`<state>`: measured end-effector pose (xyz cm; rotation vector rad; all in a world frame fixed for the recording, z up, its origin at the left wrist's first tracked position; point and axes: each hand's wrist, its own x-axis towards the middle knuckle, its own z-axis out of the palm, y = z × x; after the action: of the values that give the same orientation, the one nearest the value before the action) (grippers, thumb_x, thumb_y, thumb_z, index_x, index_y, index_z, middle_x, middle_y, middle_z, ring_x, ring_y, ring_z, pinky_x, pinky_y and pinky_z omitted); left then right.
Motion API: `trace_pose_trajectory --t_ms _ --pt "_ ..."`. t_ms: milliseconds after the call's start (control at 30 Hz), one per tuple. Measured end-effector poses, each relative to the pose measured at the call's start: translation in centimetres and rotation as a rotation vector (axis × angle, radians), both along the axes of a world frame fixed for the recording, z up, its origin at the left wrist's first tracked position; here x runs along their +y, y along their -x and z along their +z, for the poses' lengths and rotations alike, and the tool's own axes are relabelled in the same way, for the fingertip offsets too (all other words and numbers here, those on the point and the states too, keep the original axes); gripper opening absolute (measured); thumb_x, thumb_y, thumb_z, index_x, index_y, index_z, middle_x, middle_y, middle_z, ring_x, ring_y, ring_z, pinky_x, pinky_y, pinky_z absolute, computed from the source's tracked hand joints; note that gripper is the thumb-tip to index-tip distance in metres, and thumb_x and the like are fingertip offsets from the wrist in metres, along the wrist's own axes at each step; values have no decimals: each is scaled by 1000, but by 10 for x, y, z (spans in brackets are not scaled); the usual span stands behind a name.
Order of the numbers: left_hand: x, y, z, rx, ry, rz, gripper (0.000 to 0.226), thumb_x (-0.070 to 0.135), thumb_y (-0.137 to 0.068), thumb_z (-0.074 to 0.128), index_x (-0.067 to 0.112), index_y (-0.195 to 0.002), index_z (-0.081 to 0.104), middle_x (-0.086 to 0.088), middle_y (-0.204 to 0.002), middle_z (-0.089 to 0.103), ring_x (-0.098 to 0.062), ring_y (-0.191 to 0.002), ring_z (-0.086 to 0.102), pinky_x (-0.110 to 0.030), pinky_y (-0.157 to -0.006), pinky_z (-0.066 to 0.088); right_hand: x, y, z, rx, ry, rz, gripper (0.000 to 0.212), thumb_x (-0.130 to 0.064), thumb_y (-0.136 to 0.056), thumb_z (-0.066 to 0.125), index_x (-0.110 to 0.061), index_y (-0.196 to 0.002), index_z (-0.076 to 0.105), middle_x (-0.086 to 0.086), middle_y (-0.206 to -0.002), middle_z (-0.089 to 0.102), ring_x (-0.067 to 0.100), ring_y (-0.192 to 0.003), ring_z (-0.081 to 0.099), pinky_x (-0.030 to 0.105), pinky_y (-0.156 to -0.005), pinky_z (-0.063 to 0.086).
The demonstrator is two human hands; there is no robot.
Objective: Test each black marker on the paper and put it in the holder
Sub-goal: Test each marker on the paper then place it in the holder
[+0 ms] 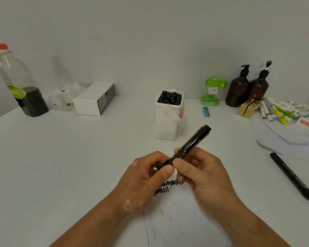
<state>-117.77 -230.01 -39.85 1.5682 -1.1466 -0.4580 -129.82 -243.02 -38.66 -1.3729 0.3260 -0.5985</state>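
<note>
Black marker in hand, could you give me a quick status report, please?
Left hand and right hand both grip the black marker over the scribbled paper. Holder behind, unobstructed. Spare marker lies right.

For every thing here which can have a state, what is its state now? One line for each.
held marker, gripped by both hands, tilted above the paper
left hand, grips its lower end
right hand, pinches its middle
holder, upright, filled with black markers
loose marker, lies on the table, untouched
paper, flat, bears black scribbles
clear bottle, upright, red cap on
</note>
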Motion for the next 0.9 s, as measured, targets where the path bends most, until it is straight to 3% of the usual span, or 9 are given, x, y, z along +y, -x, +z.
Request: trace_pose_trajectory --t_ms 67,167,267,367,433,500,600,767,900 --pt "1 -2 -1 -73 -30 -8 17 48 -89 61 35 -95 70 10 -90 71 -8 -79 66 -23 -70 50 1 0 -2 44 107 7 25 -40 -71 79 -29 -94 79 2 -81 76 17 -74 69 26 -69 58" --pt "5 -8 -2 -164 -44 74 26 53 -81 68 40 -103 70 12 -97 66 -15 -88 64 -32 -75 54 -2 1 0 95 245 -47 9 -37 -85 67 -36 -92 72 -2 -88 77 12 -85 74 23 -78 58" --pt "8 -13 0 -6 50 126 39 53 -77 71 36 -112 65 7 -86 65 -10 -74 62 -25 -69 52 -10 6 3 188 495 -11 9 -35 -92 63 -38 -98 68 -8 -73 69 4 -66 65 14 -65 49" --pt "8 -17 2 102 129 180 31 50 -78 70 33 -103 67 2 -71 65 -12 -63 60 -16 -63 47 -14 11 -1 342 792 51 20 -32 -95 69 -47 -108 71 -17 -85 70 5 -79 65 13 -68 44" --pt "8 -19 2 173 153 184 18 39 -82 71 25 -94 69 -3 -66 66 -14 -58 60 -16 -62 49 -13 11 1 309 657 13 25 -27 -89 78 -47 -104 75 -15 -85 74 5 -74 67 13 -69 47" --pt "7 -21 2 247 155 167 10 30 -84 69 22 -90 70 -7 -69 69 -17 -59 62 -20 -64 52 -16 11 4 196 404 -63 27 -15 -84 82 -39 -95 77 -1 -76 74 9 -59 65 19 -63 52" --pt "7 -23 2 309 158 138 6 23 -85 72 21 -91 71 -10 -78 73 -18 -62 64 -24 -64 54 -17 12 10 72 215 -126 25 -4 -85 77 -29 -91 78 9 -76 75 19 -64 70 24 -61 58" --pt "5 -33 -1 333 144 263 6 15 -91 70 20 -94 71 -11 -77 72 -21 -61 62 -27 -61 54 -38 -9 62 -19 359 -263 25 -6 -89 76 -27 -102 68 2 -84 78 20 -75 76 26 -61 61" --pt "8 -44 -4 311 124 372 11 14 -89 70 22 -83 72 -4 -67 68 -14 -53 56 -18 -53 48 -84 -46 140 -18 706 -507 19 -22 -89 79 -35 -91 65 -8 -77 76 11 -68 75 23 -61 61"
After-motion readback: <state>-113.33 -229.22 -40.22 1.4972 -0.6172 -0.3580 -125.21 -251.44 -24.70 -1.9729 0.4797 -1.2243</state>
